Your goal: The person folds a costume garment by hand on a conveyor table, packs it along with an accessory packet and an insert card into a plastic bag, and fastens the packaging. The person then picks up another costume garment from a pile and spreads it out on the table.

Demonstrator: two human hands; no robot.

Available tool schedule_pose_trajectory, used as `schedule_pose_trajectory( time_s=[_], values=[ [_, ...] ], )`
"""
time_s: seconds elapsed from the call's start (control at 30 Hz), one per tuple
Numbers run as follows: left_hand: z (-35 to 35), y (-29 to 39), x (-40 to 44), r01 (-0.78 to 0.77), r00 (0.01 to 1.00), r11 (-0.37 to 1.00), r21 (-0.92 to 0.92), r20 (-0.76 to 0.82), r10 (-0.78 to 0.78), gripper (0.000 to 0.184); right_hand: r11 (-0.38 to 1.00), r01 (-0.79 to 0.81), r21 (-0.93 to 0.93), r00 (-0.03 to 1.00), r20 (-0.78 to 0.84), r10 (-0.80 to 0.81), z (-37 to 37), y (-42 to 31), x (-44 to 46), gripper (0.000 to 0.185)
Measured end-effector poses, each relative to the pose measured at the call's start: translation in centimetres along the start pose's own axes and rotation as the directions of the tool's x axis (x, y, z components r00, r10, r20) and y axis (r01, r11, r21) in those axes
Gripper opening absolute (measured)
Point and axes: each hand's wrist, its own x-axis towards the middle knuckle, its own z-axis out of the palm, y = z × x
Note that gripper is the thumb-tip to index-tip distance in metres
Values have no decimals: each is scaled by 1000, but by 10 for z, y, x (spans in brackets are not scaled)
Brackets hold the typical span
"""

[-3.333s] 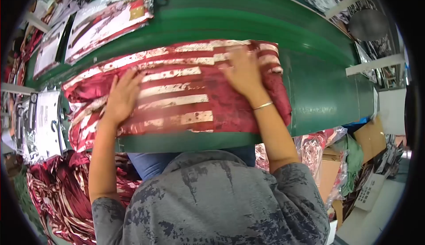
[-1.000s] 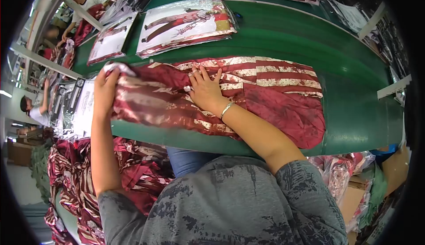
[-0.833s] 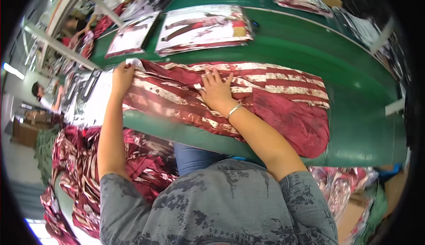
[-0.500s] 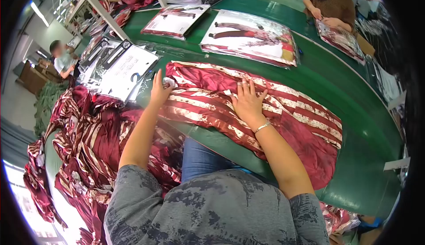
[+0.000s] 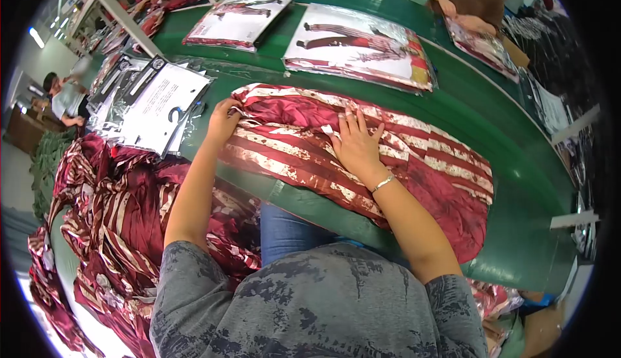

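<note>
A red-and-cream striped garment [image 5: 427, 157] with dark blotches lies folded lengthwise on the green table. At its left end, my left hand [image 5: 224, 120] has its fingers curled round the fabric edge. My right hand [image 5: 358, 143] rests flat on the middle of the garment, fingers spread, beside a small white label [image 5: 327, 130]. A plain dark-red part [image 5: 446, 212] of the garment spreads toward the right front.
Bagged costumes with picture cards [image 5: 356, 44] lie across the green table [image 5: 517, 164]. Printed sheets in clear bags [image 5: 152, 102] are stacked at left, above a heap of striped garments [image 5: 129, 209]. A co-worker [image 5: 469, 2] handles a package opposite; another person [image 5: 65, 99] stands far left.
My left hand has gone from stretched fingers to closing on the garment's left end. My right hand stays flat on the cloth. The whole view has shifted slightly.
</note>
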Motion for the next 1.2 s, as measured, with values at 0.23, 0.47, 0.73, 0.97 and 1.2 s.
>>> schedule_pose_trajectory(
  time_s=[0.23, 0.47, 0.73, 0.97, 1.2],
  values=[
    [22, 39, 4, 320, 941, 908, 271, -202, -272, 55, 1000, -16, -2, 1000, 15, 16, -6, -2, -1, 57],
    [22, 15, 16, 327, 944, 894, 306, -65, -323, 73, 995, -52, 86, 988, 149, 39, -34, 7, -4, 55],
    [4, -1, 9, 259, 956, 901, -348, -38, -290, 37, 999, -7, 41, 1000, -5, 7, -26, 44, -37, 48],
    [-86, 270, 10, 494, 869, 364, -789, 452, -199, 49, 999, -7, 54, 998, -68, 11, -16, 42, -38, 49],
    [12, 413, 2, 539, 769, 396, -744, 626, 131, 27, 988, -148, -34, 989, -35, 147, -135, 109, -95, 62]
  ],
)
